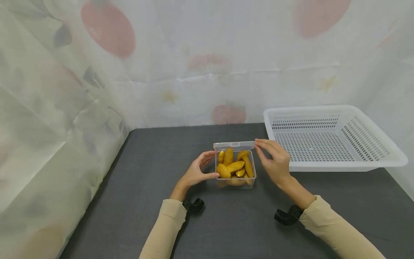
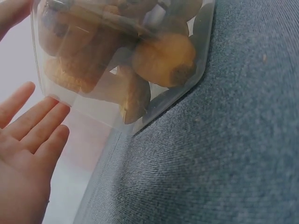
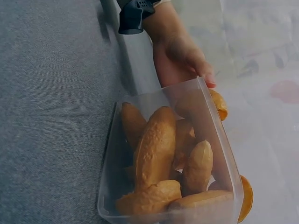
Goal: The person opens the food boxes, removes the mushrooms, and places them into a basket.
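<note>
A clear plastic box [image 1: 236, 183] stands on the dark tabletop, filled with several yellow-brown pieces [image 1: 235, 166], some long and bumpy, some rounded; their exact kind is unclear. Its clear lid [image 1: 234, 145] is raised along the far side. My left hand [image 1: 198, 169] is at the box's left side, thumb on the near left rim. In the left wrist view the fingers [image 2: 39, 123] of that hand look straight, some touching the box wall. My right hand [image 1: 275, 160] pinches the lid's right end between thumb and fingers. The right wrist view shows the pieces [image 3: 156, 144] through the box wall.
A white perforated plastic basket [image 1: 336, 167] stands at the back right, close behind my right hand. Dark grey cloth [image 1: 155, 172] covers the table. Pale printed sheeting [image 1: 181, 100] hangs behind and along both sides. Black devices [image 1: 289, 216] sit on both wrists.
</note>
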{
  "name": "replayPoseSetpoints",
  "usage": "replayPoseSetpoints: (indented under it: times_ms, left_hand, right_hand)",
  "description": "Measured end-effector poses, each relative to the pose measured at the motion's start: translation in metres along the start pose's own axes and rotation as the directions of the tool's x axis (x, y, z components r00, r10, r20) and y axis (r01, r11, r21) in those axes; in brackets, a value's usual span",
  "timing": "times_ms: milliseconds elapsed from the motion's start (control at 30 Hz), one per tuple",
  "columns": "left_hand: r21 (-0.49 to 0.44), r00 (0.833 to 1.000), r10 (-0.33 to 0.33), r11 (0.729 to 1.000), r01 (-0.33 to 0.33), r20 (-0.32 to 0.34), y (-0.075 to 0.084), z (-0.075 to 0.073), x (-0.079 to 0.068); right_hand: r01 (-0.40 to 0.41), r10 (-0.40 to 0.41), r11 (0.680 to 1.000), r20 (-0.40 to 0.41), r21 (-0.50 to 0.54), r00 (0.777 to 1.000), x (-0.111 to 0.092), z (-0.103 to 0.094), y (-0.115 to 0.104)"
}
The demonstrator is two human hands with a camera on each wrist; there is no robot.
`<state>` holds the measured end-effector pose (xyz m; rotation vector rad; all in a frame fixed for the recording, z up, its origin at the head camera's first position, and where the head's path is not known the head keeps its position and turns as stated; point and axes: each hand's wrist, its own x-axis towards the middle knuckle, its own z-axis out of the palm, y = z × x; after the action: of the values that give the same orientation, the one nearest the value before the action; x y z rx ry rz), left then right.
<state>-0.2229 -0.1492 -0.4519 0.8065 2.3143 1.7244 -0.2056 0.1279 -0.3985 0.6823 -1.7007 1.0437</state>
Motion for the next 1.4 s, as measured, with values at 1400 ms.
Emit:
replayPoseSetpoints:
  times_ms: [1400]
  left_hand:
    - [-0.029, 0.997, -0.014, 0.999, 0.016, 0.076, 0.002, 0.006, 0.000]
  right_hand:
    - [-0.187, 0.255, 0.947, 0.258, -0.260, 0.932, 0.025, 0.025, 0.029]
